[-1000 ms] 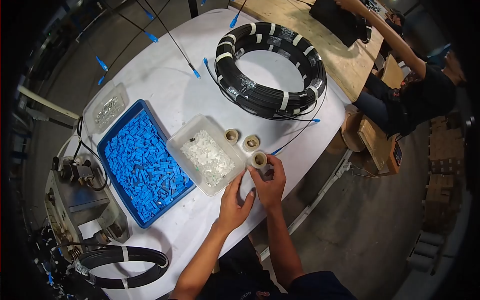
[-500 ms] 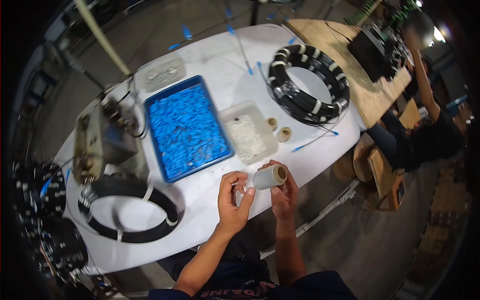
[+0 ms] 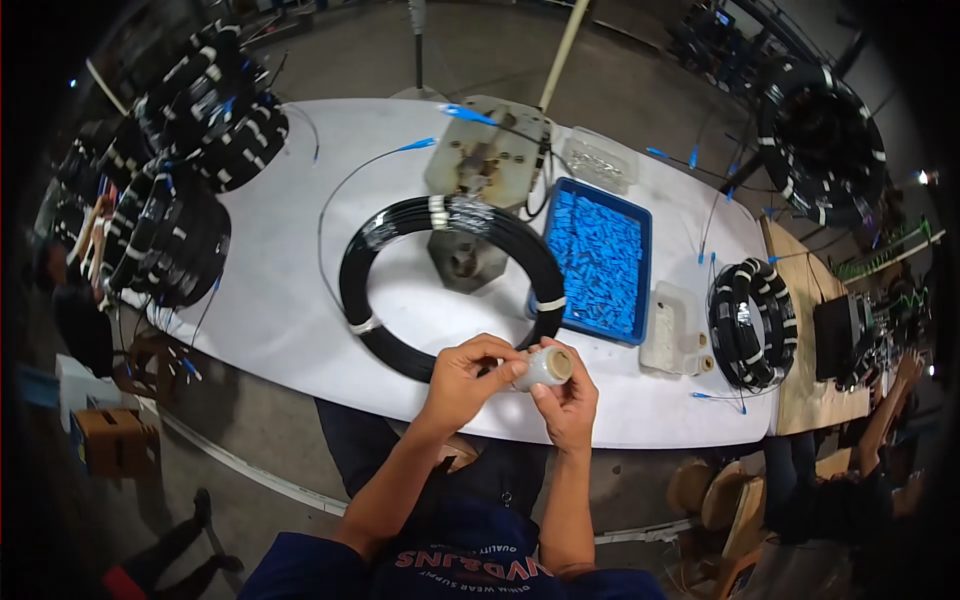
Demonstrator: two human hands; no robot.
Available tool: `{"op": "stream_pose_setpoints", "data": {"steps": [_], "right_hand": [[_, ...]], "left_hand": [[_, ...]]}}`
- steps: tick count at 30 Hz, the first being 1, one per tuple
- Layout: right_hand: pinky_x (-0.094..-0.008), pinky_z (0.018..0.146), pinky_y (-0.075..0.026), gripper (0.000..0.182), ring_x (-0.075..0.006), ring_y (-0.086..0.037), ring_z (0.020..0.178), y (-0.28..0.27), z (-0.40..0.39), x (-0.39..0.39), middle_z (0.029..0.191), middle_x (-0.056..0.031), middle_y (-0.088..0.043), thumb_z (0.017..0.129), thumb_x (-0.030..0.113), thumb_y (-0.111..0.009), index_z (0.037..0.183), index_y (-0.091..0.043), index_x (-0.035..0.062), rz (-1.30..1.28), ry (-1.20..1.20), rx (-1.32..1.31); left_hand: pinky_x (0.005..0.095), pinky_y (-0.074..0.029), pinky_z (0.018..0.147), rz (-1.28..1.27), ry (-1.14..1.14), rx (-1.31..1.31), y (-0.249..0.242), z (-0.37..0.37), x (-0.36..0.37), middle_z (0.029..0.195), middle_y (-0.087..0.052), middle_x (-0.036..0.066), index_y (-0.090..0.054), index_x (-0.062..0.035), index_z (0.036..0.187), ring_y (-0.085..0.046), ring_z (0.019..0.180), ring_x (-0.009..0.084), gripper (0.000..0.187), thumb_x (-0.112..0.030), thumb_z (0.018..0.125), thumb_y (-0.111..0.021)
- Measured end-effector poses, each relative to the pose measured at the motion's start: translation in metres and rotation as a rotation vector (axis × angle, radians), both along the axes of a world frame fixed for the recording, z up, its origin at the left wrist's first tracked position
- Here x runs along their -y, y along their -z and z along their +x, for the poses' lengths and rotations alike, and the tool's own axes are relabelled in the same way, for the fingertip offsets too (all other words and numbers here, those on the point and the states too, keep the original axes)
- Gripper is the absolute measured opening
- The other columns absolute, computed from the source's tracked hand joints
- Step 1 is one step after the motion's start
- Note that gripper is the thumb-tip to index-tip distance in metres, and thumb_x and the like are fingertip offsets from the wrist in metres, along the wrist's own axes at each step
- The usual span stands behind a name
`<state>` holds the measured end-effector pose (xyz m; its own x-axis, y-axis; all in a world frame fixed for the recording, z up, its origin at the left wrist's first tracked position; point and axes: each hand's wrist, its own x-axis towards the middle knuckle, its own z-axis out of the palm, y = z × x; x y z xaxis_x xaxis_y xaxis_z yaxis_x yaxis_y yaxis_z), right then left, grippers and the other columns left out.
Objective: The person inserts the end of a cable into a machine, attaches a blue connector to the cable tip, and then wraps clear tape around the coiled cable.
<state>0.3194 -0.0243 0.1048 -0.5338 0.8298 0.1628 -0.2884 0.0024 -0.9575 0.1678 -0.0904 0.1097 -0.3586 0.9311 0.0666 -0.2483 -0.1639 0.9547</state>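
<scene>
My right hand (image 3: 568,405) is wrapped round a small roll of clear film (image 3: 545,369), its brown core end facing up and right. The fingertips of my left hand (image 3: 470,380) are pinched together at the roll's left side, against the film. Just beyond both hands, a large black cable coil (image 3: 375,240) with white ties and shiny wrapping stands at the table's front, partly over a metal fixture (image 3: 482,165). From the coil a thin cable with a blue connector (image 3: 418,144) curves out to the left.
A blue tray (image 3: 648,260) of blue pieces, a clear box (image 3: 672,345) and another black coil (image 3: 722,330) are to the right. Stacked coils (image 3: 185,235) stand at the left. Co-workers are at both sides, one with raised arms (image 3: 888,410) at right.
The view has swung left, so the large coil now lies straight ahead. My left hand, apart from the roll before, has closed in on its side. My right hand still holds the roll.
</scene>
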Motion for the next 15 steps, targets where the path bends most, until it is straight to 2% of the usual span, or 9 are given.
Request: {"op": "stream_pose_setpoints", "data": {"steps": [2,3,5,7,8,10,14,15], "right_hand": [[-0.0309,0.100,-0.048,0.054,-0.0186,-0.058,0.115,0.000,-0.017,0.007,0.122,-0.0114,-0.056,0.083,0.004,-0.074,0.132,-0.054,-0.0075,-0.033,-0.022,0.010],[-0.0301,0.099,-0.048,0.054,-0.0175,-0.058,0.114,0.002,-0.024,0.007,0.121,-0.0103,-0.056,0.083,0.004,-0.074,0.132,-0.054,-0.0070,0.016,-0.059,0.064],[-0.0279,0.095,-0.049,0.054,-0.0146,-0.057,0.112,0.004,-0.036,0.011,0.119,-0.0075,-0.056,0.084,0.003,-0.074,0.133,-0.054,-0.0055,0.082,-0.111,0.096],[-0.0280,0.096,-0.049,0.053,-0.0147,-0.057,0.111,-0.001,-0.049,0.019,0.118,-0.0072,-0.056,0.085,0.004,-0.073,0.134,-0.053,-0.0053,0.016,-0.107,0.067],[-0.0281,0.096,-0.049,0.052,-0.0148,-0.057,0.111,-0.002,-0.056,0.021,0.118,-0.0069,-0.056,0.086,0.004,-0.073,0.134,-0.053,-0.0051,-0.041,-0.112,0.030],[-0.0301,0.099,-0.048,0.052,-0.0161,-0.057,0.115,0.005,-0.065,0.028,0.121,-0.0094,-0.057,0.088,0.004,-0.072,0.135,-0.052,-0.0051,-0.052,-0.088,0.013],[-0.0350,0.104,-0.045,0.054,-0.0195,-0.056,0.121,0.015,-0.074,0.032,0.130,-0.0156,-0.059,0.088,0.005,-0.071,0.137,-0.050,-0.0058,-0.093,-0.002,-0.054],[-0.0347,0.105,-0.045,0.055,-0.0199,-0.055,0.122,0.016,-0.074,0.032,0.132,-0.0156,-0.057,0.088,0.005,-0.072,0.137,-0.050,-0.0061,-0.092,-0.019,-0.072]], "left_hand": [[0.0236,-0.048,0.080,-0.030,-0.002,0.235,-0.001,-0.017,0.012,0.098,-0.064,0.006,-0.072,0.0028,0.098,-0.058,0.090,0.0093,0.009,0.002,0.089,-0.072],[0.0224,-0.046,0.077,-0.029,0.015,0.189,-0.002,-0.026,0.018,0.100,-0.061,0.003,-0.068,0.0020,0.100,-0.055,0.088,0.0067,0.008,-0.001,0.093,-0.068],[0.0222,-0.048,0.075,-0.021,0.003,0.126,0.000,-0.039,0.026,0.102,-0.061,0.004,-0.067,0.0028,0.100,-0.057,0.087,0.0078,0.009,-0.004,0.094,-0.068],[0.0227,-0.049,0.074,-0.008,-0.016,-0.076,-0.003,-0.050,0.030,0.105,-0.059,0.005,-0.063,0.0027,0.099,-0.057,0.086,0.0084,0.013,-0.010,0.099,-0.062],[0.0227,-0.049,0.074,-0.004,-0.008,-0.071,-0.004,-0.054,0.030,0.105,-0.059,0.005,-0.063,0.0027,0.099,-0.057,0.086,0.0084,0.013,-0.010,0.099,-0.062],[0.0192,-0.042,0.073,-0.005,-0.041,-0.168,-0.007,-0.060,0.032,0.105,-0.056,0.000,-0.059,-0.0019,0.105,-0.049,0.083,0.0034,0.011,-0.012,0.102,-0.058],[0.0208,-0.045,0.073,0.037,-0.019,0.001,-0.012,-0.074,0.033,0.110,-0.059,0.002,-0.057,-0.0025,0.106,-0.053,0.089,0.0049,0.014,-0.017,0.103,-0.058],[0.0224,-0.047,0.074,0.013,-0.034,-0.016,-0.014,-0.078,0.034,0.109,-0.062,0.003,-0.060,-0.0013,0.117,-0.056,0.093,0.0067,0.022,-0.017,0.101,-0.062]]}}
